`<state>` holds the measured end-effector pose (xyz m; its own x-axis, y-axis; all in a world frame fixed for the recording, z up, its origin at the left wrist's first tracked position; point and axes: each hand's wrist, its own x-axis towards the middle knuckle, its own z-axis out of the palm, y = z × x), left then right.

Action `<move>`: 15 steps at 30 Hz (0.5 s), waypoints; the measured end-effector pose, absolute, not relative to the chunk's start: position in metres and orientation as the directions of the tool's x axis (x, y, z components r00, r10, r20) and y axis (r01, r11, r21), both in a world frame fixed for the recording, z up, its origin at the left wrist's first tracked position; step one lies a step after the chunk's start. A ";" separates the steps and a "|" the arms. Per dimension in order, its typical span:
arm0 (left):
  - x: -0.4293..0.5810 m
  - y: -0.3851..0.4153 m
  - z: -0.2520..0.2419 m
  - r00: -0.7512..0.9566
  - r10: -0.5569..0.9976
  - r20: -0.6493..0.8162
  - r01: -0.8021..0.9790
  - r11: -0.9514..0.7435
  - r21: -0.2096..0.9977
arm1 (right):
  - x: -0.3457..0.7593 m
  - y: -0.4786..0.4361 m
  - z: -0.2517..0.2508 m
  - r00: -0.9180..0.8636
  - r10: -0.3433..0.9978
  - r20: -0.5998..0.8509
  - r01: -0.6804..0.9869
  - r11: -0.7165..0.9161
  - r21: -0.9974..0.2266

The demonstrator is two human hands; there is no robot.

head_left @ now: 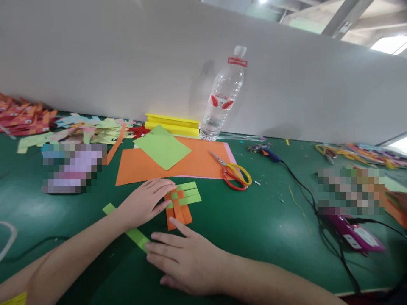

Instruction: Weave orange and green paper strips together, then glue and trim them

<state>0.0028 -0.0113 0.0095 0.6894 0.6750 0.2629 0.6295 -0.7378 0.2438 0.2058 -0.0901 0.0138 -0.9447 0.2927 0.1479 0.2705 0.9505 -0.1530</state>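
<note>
A small woven paper piece (pixel 177 205) of orange and light green strips lies flat on the green table. My left hand (pixel 146 202) rests on its left side, fingers together and stretched across its upper left corner, thumb apart at its left edge. Below it, my right hand (pixel 193 260) is spread open, palm down. One of its fingertips touches the lower orange strip ends, while other fingertips are at the near end of a loose light green paper strip (pixel 136 238). That strip runs slantwise under my left wrist, which hides its middle.
Behind the hands lie orange sheets (pixel 203 156), a green sheet (pixel 163 147) and scissors (pixel 235 171). A water bottle (pixel 222 99) leans by the grey partition. Left are paper scraps (pixel 95 132); right, a corded blue-handled tool (pixel 270 155), a magenta device (pixel 356 233) and another person's hand (pixel 399 199).
</note>
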 end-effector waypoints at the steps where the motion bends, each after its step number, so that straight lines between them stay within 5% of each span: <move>1: 0.003 -0.012 0.010 0.683 0.679 0.270 0.630 -0.734 0.253 | 0.205 -0.090 0.013 -0.939 0.306 0.155 0.284 0.947 -0.151; 7: 0.006 -0.014 0.006 0.635 0.714 0.296 0.656 -0.700 0.282 | 0.200 -0.091 0.013 -0.901 0.394 0.180 0.374 0.917 -0.136; 15: 0.004 -0.009 -0.002 0.626 0.725 0.288 0.684 -0.688 0.245 | 0.204 -0.086 0.026 -0.925 0.259 0.276 0.249 0.966 -0.073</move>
<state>0.0042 -0.0093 -0.0025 0.6261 0.7247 0.2877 0.6835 -0.6877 0.2448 0.2039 -0.0859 0.0256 -0.9254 0.2593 0.2764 0.2490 0.9658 -0.0725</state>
